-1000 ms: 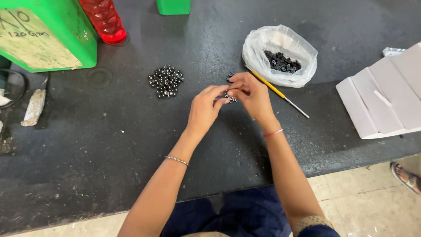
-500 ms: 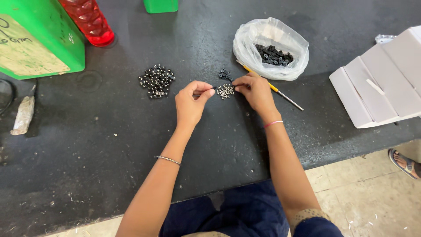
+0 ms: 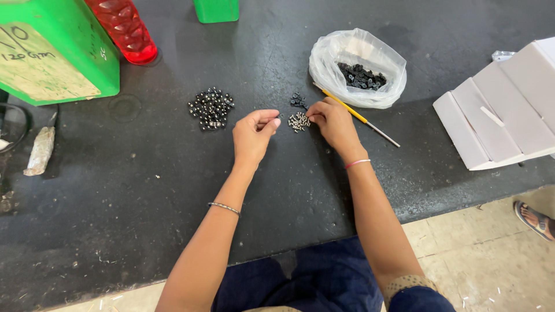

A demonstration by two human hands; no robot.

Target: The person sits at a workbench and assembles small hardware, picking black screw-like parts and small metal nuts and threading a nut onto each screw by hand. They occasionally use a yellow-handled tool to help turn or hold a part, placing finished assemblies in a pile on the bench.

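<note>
near the table edge (image 3: pixel 144 242) the two forearms reach forward over the black top. the left hand (image 3: pixel 252 134) is lightly clenched, thumb and forefinger pinched together as if on a tiny part; what it pinches is too small to tell. the right hand (image 3: pixel 330 120) is curled, fingertips down at the silver screws (image 3: pixel 299 121), touching the little heap, with nothing clearly held. just beyond lie a few black bits (image 3: pixel 298 101), and to the left a pile of dark beads (image 3: pixel 211 107). a yellow stick (image 3: pixel 355 115) runs past the right hand toward the bag (image 3: pixel 357 66) of black parts. this looks like a picking step: one screw lifted to meet the pinched part, which calls for a fine fingertip grip.
</note>
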